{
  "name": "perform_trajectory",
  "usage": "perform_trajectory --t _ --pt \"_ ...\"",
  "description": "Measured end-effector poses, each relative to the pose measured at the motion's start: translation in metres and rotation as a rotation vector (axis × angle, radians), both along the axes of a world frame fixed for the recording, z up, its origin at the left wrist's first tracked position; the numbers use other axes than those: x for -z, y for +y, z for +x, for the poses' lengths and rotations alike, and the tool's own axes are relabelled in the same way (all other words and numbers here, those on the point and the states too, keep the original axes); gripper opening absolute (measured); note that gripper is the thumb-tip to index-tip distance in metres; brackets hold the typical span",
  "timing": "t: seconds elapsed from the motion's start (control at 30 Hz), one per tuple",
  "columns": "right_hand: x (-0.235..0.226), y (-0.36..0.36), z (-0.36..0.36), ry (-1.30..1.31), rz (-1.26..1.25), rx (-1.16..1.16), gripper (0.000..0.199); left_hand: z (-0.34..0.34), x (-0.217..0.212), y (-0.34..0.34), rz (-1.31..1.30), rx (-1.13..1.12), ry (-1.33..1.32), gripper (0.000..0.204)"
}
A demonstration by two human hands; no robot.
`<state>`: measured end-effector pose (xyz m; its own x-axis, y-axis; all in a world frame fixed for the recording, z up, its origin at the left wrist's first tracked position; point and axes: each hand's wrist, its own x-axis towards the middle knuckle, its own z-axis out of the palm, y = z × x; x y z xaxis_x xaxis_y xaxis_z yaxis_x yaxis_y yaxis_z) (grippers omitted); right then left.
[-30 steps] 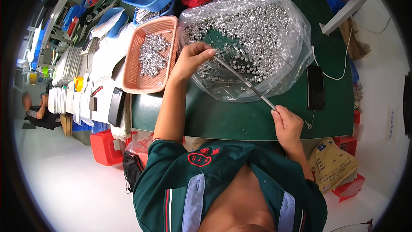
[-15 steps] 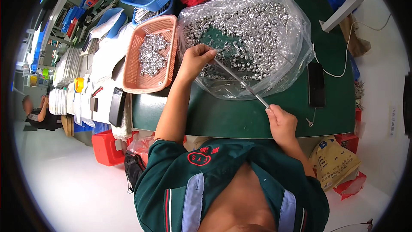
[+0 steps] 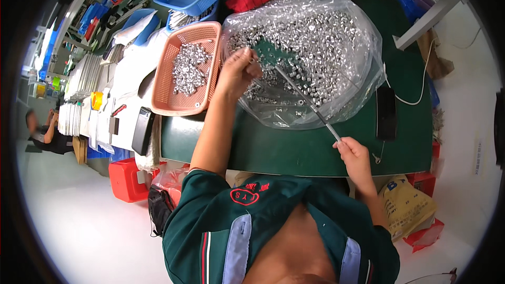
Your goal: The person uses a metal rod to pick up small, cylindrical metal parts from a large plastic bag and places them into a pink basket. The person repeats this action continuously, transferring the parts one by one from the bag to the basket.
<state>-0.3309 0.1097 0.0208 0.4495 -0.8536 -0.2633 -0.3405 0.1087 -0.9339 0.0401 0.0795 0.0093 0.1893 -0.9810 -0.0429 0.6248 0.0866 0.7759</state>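
Sorting small metal parts on the green bench

Your right hand (image 3: 353,153) is clamped on the near end of a thin metal rod (image 3: 307,104), which slants into the clear plastic bag (image 3: 336,100) of silvery metal parts (image 3: 315,31). Your left hand (image 3: 236,71) is pinched shut at the rod's far tip, just beside the salmon mesh basket (image 3: 167,106).

A single view comes from a fisheye camera worn on the person's head, looking steeply down over the chest onto the green bench (image 3: 294,152), near enough that the person's own torso fills the lower middle of the picture. The far edge of the bench lies toward the top, and both forearms come up from below. Straight edges bend toward the dark round rim, with pale floor (image 3: 68,215) showing at both sides.
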Motion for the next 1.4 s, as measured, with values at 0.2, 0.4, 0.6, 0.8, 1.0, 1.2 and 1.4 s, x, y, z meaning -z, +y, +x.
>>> perform_trajectory --t 0.2,0.4,0.6,0.8,1.0,1.2,1.4 --pt "-0.004 0.0 0.007 -0.047 0.019 0.017 0.017 -0.01 0.01 0.003 -0.116 0.242 0.339 0.017" --pt "0.001 0.001 0.009 -0.081 0.0 -0.001 0.017 -0.009 0.021 0.004 -0.19 0.22 0.323 0.023" --pt "0.0 0.002 0.011 -0.035 -0.117 -0.014 0.016 -0.006 0.025 0.002 -0.128 0.176 0.247 0.02" --pt "-0.005 0.002 0.013 0.026 -0.191 -0.031 0.014 -0.006 0.017 0.007 -0.076 0.141 -0.044 0.019" --pt "-0.011 0.003 0.013 0.17 -0.592 -0.01 0.01 -0.012 -0.007 0.013 0.082 0.004 -0.547 0.013" --pt "0.006 0.001 -0.002 -0.127 0.152 -0.08 0.016 -0.02 -0.014 0.015 -0.039 0.002 -0.56 0.014" --pt "0.006 -0.002 0.0 -0.24 0.349 -0.094 0.02 -0.036 -0.017 0.009 -0.091 0.257 -0.472 0.018"
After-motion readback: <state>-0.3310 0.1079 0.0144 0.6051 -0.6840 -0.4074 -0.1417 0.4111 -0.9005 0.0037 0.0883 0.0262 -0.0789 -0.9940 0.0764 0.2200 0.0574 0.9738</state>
